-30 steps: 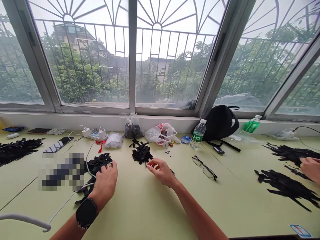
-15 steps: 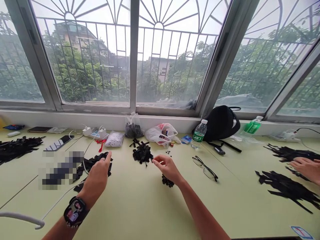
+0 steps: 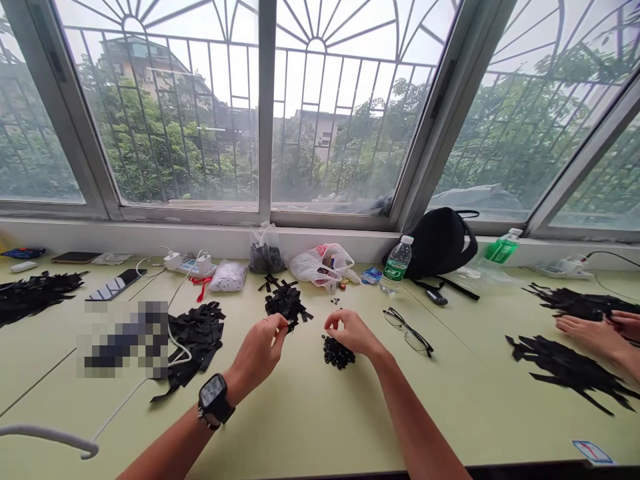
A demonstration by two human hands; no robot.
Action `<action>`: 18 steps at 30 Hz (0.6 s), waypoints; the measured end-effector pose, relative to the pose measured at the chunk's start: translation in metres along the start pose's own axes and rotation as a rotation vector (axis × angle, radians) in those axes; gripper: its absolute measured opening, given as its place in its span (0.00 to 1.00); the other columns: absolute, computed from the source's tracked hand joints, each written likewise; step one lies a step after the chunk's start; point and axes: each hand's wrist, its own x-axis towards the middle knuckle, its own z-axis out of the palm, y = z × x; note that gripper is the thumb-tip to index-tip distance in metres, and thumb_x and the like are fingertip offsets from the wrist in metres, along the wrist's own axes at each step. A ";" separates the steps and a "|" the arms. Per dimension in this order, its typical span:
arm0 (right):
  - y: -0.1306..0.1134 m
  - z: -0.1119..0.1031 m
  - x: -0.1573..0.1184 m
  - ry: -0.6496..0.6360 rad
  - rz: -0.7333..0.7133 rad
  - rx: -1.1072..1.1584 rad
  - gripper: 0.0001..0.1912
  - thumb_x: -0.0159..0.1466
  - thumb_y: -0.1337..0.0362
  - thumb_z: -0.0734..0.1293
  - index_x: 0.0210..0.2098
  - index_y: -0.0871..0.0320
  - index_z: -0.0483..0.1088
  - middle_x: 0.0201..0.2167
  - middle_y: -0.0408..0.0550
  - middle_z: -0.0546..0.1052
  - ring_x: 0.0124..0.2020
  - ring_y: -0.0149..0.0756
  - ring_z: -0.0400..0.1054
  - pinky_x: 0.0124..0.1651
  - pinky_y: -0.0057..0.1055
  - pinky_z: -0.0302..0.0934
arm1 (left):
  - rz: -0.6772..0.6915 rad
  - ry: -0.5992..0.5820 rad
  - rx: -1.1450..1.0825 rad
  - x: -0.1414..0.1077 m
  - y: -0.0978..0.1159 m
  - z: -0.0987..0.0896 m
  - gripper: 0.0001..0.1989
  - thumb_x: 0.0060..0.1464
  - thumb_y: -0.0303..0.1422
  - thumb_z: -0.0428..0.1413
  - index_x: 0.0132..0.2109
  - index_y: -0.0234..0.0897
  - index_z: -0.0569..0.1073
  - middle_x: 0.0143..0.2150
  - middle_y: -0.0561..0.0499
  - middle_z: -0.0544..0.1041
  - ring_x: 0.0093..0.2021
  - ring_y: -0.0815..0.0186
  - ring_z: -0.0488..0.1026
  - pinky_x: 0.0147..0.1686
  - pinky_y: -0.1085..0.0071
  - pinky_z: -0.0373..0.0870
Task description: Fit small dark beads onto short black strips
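My left hand point(image 3: 260, 350), with a dark watch on its wrist, is at the near edge of the middle pile of short black strips point(image 3: 286, 300). Its thumb and index finger pinch the end of a black strip. Just to the right, my right hand point(image 3: 353, 331) hovers over a heap of small black ring-like pieces point(image 3: 337, 355), partly covering it. Its thumb and finger are drawn together, and whatever is between them is too small to make out. Left of my left hand lies a larger pile of black strips point(image 3: 197, 340).
Eyeglasses point(image 3: 409, 330) lie right of my right hand. A white cable point(image 3: 177, 353) crosses the left pile. Along the window stand plastic bags point(image 3: 323, 267), a water bottle point(image 3: 397, 267) and a black bag point(image 3: 440, 243). Another person's hands point(image 3: 590, 333) handle black strips at the right.
My left hand has moved right from the left pile to the middle pile. My right hand has shifted slightly right, away from the middle pile, to above the small black pieces.
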 end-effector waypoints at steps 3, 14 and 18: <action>-0.002 -0.001 -0.002 -0.050 -0.038 0.028 0.05 0.52 0.68 0.70 0.27 0.57 0.80 0.27 0.46 0.77 0.31 0.38 0.71 0.35 0.30 0.62 | 0.012 0.100 -0.138 0.005 -0.009 0.009 0.07 0.66 0.31 0.52 0.41 0.39 0.74 0.48 0.45 0.78 0.49 0.57 0.75 0.44 0.64 0.68; 0.004 0.007 -0.002 -0.086 -0.017 -0.025 0.04 0.53 0.70 0.70 0.25 0.58 0.78 0.24 0.48 0.77 0.26 0.34 0.68 0.29 0.28 0.58 | -0.295 0.038 -0.766 0.011 -0.041 0.018 0.21 0.58 0.49 0.61 0.45 0.34 0.77 0.29 0.53 0.74 0.27 0.68 0.71 0.28 0.72 0.66; 0.007 0.012 -0.002 -0.072 0.003 -0.018 0.04 0.54 0.70 0.69 0.25 0.59 0.77 0.24 0.47 0.77 0.25 0.33 0.67 0.27 0.27 0.55 | -0.437 0.027 -0.927 0.012 -0.039 0.015 0.26 0.55 0.52 0.62 0.47 0.32 0.78 0.30 0.51 0.75 0.27 0.69 0.70 0.29 0.72 0.66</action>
